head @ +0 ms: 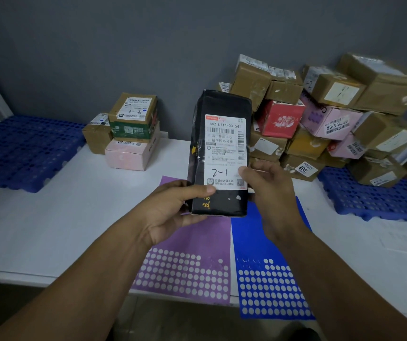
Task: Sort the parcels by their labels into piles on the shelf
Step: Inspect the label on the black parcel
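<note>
Though I judged sorting barely begun, pile [128, 134]: small, placed left.
Heap [333, 119]: most unsorted, right.
Parcel [224, 143]: marked 2-1, gripped by left hand [172, 207] and right hand [269, 190].

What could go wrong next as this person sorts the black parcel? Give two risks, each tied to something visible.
1. Missort: the black parcel, held in the left hand and right hand, reads 2-1, but the small pile's top box reads 3-3; placing it there would probably be wrong.
2. The heap of parcels is tilted and loosely stacked; pulling one may topple others.
</note>
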